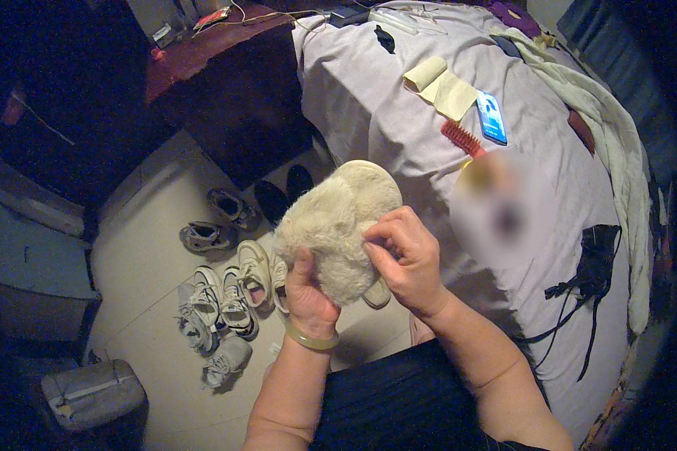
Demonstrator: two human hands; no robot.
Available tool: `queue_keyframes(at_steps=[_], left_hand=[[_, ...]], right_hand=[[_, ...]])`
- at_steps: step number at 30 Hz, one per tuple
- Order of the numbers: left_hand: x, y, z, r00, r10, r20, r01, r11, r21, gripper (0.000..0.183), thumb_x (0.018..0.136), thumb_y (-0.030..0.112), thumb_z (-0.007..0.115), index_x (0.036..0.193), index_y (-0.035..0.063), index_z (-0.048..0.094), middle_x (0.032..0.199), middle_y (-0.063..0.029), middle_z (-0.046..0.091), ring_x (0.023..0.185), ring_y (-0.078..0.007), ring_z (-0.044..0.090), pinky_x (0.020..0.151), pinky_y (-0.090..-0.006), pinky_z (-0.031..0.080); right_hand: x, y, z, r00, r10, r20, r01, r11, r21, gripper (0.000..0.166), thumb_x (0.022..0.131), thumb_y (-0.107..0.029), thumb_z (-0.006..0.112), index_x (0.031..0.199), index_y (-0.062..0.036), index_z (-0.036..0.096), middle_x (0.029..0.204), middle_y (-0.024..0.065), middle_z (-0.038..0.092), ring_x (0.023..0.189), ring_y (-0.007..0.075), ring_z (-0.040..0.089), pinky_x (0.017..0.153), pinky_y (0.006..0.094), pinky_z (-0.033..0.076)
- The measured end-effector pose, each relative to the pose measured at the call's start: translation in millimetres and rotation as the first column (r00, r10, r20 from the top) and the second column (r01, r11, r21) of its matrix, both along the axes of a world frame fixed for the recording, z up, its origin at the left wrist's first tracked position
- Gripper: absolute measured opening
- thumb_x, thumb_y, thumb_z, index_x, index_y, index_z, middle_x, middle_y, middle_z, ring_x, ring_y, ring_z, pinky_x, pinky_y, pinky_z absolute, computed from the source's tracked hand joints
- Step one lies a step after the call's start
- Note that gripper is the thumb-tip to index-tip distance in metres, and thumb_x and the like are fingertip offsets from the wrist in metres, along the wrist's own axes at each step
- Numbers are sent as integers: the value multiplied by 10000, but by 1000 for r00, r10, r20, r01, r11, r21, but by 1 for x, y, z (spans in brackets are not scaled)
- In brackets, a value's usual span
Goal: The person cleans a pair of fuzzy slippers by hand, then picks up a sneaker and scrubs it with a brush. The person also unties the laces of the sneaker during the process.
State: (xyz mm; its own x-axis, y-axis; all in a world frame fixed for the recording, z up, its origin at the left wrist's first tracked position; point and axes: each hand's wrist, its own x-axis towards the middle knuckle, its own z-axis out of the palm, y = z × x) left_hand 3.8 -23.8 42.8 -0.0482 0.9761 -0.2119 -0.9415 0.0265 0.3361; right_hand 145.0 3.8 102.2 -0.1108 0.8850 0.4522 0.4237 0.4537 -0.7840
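A cream fluffy slipper (pixel 330 225) is held up before me, its rounded end pointing to the upper right. My left hand (pixel 310 287) grips it from the lower left, thumb on the fur, with a pale bangle on the wrist. Against its right edge my right hand (pixel 409 256) rests with thumb and forefinger nearly together at the fur; whether they pinch any of it cannot be made out. Below the fur, part of a pale sole or second slipper (pixel 378 294) shows.
Several pairs of shoes (pixel 234 299) stand on the tiled floor at left. On the bed sheet (pixel 366 101) lie a red hairbrush (pixel 461 139), a lit phone (pixel 491 118), a cream cloth (pixel 443 90) and a black strapped item (pixel 595 262). A bin (pixel 96 392) stands lower left.
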Motion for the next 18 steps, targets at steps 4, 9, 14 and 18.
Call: queue_keyframes(at_steps=[4, 9, 14, 18], left_hand=[[5, -3, 6, 993, -22, -117, 17, 999, -40, 543, 794, 145, 710, 1272, 29, 481, 1224, -105, 568, 1127, -278, 544, 987, -410, 438], [11, -2, 18, 982, -51, -181, 44, 998, -43, 564, 748, -2, 690, 1267, 10, 470, 1187, -103, 570, 1088, -252, 562, 933, -371, 471], [8, 0, 22, 966, -47, -253, 27, 996, -84, 529, 728, -52, 626, 1238, 3, 495, 1160, -113, 580, 1047, -247, 584, 909, -363, 484], [7, 1, 21, 976, -21, -214, 7, 998, -66, 508, 728, -56, 608, 1222, -1, 505, 1141, -116, 588, 1031, -247, 591, 894, -359, 495]], right_hand=[[1, 0, 1, 1000, 14, 3, -14, 1000, -27, 106, 694, -6, 662, 776, -50, 611, 771, 88, 563, 688, 251, 576, 608, 330, 463], [3, -1, -1, 999, 35, -13, -36, 995, -90, 94, 707, 0, 651, 781, -41, 609, 766, 89, 562, 663, 233, 573, 589, 313, 461], [0, -2, 1, 996, 54, -64, -62, 990, -126, 124, 719, -1, 663, 826, -33, 611, 770, 88, 565, 661, 199, 580, 579, 297, 463], [0, -3, 4, 995, 81, -51, -87, 985, -146, 149, 714, -1, 674, 845, -30, 610, 773, 89, 567, 655, 189, 580, 577, 288, 461]])
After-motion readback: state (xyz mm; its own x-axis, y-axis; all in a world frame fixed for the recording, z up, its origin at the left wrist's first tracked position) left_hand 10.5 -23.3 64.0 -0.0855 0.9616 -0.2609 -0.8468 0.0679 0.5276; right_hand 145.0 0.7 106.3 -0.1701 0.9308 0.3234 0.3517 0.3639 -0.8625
